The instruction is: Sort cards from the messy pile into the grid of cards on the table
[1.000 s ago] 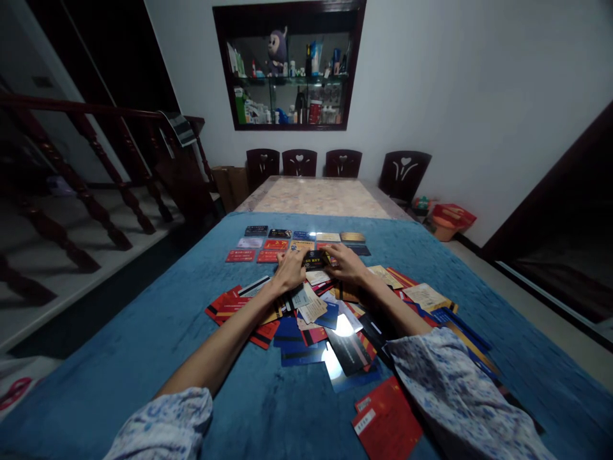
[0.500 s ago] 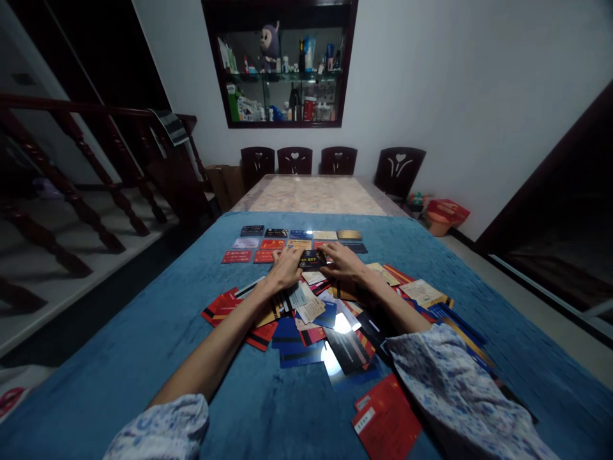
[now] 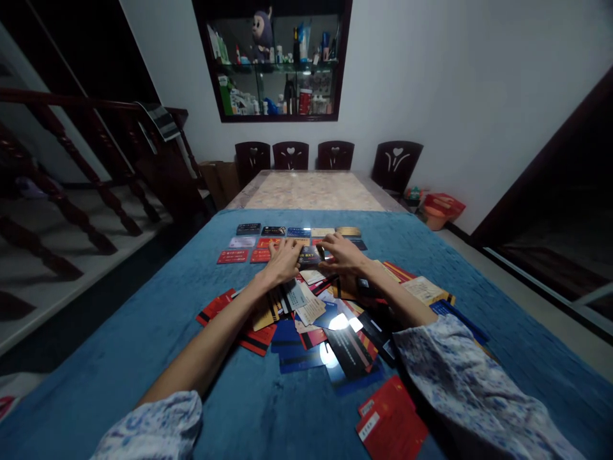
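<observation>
A black card with yellow lettering lies between my two hands, just below the rows of laid-out cards. My left hand is closed at its left edge, fingertips pointing away from me. At the opposite edge, my right hand has its bent fingers and thumb on the card. Beyond them, cards form rows: a dark card, a gold card and a red card are among them. Under my wrists spreads a loose heap of overlapping cards, with a grey card and a black card on top.
Two red cards overlap near my right sleeve. A blue cloth covers the near part of the table, and the bare tabletop shows beyond it. Several dark chairs stand at the far end. A stair railing runs along the left.
The view has shifted slightly. Both hands stay at the black card's edges, and my left fingers have moved a little. The rows and the heap look the same.
</observation>
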`<move>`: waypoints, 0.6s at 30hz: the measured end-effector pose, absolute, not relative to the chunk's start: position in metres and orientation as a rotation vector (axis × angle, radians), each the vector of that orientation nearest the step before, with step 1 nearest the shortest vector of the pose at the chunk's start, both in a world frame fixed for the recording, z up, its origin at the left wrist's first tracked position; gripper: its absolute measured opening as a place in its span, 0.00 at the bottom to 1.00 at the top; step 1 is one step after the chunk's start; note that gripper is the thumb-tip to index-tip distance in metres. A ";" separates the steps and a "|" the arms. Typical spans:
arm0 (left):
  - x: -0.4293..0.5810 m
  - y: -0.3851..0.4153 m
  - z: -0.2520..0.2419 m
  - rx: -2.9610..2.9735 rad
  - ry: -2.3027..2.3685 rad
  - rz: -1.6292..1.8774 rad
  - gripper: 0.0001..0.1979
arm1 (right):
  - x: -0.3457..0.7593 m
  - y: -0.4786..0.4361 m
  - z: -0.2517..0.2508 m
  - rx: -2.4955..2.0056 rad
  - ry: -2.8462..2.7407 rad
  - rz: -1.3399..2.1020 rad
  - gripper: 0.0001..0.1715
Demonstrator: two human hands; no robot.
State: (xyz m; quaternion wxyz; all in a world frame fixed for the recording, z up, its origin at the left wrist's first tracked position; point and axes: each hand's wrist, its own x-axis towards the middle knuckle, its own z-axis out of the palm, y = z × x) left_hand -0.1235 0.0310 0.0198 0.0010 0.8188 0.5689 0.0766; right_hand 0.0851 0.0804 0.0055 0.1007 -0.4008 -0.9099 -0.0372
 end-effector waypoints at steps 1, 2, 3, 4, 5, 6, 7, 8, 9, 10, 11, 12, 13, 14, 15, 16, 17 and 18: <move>-0.124 0.032 0.021 2.580 1.784 0.227 0.26 | 0.084 0.081 0.008 -1.188 -2.698 -0.112 0.32; -0.125 0.033 0.022 2.588 1.781 0.218 0.25 | 0.083 0.082 0.010 -1.187 -2.710 -0.114 0.31; -0.126 0.035 0.023 2.596 1.776 0.212 0.25 | 0.081 0.083 0.013 -1.182 -2.725 -0.117 0.31; -0.128 0.036 0.024 2.604 1.769 0.206 0.25 | 0.080 0.085 0.015 -1.177 -2.742 -0.123 0.30; -0.129 0.037 0.025 2.613 1.764 0.199 0.25 | 0.078 0.086 0.018 -1.176 -2.758 -0.129 0.30; -0.131 0.039 0.026 2.624 1.762 0.190 0.25 | 0.075 0.087 0.020 -1.178 -2.774 -0.137 0.29; -0.133 0.040 0.028 2.635 1.761 0.182 0.24 | 0.073 0.089 0.022 -1.180 -2.789 -0.144 0.29; -0.135 0.042 0.029 2.643 1.764 0.176 0.24 | 0.070 0.090 0.024 -1.186 -2.800 -0.151 0.28; -0.138 0.044 0.029 2.649 1.770 0.173 0.24 | 0.068 0.092 0.026 -1.192 -2.807 -0.157 0.28; -0.140 0.046 0.030 2.652 1.774 0.173 0.23 | 0.065 0.094 0.028 -1.194 -2.814 -0.162 0.27; -0.143 0.048 0.031 2.653 1.781 0.170 0.23 | 0.061 0.096 0.029 -1.195 -2.821 -0.167 0.26; -0.146 0.051 0.031 2.652 1.788 0.166 0.23 | 0.058 0.098 0.031 -1.195 -2.827 -0.172 0.25; -0.149 0.053 0.032 2.653 1.793 0.162 0.23 | 0.054 0.100 0.033 -1.194 -2.834 -0.175 0.24; -0.152 0.056 0.033 2.655 1.799 0.158 0.24 | 0.051 0.102 0.035 -1.194 -2.840 -0.177 0.23; -0.156 0.058 0.033 2.655 1.805 0.154 0.24 | 0.047 0.104 0.037 -1.194 -2.849 -0.177 0.22; -0.159 0.061 0.034 2.653 1.809 0.151 0.25 | 0.043 0.106 0.039 -1.195 -2.856 -0.178 0.22; -0.162 0.063 0.035 2.650 1.815 0.147 0.25 | 0.040 0.107 0.041 -1.195 -2.863 -0.182 0.22; -0.165 0.066 0.036 2.646 1.819 0.143 0.25 | 0.036 0.109 0.043 -1.196 -2.869 -0.188 0.22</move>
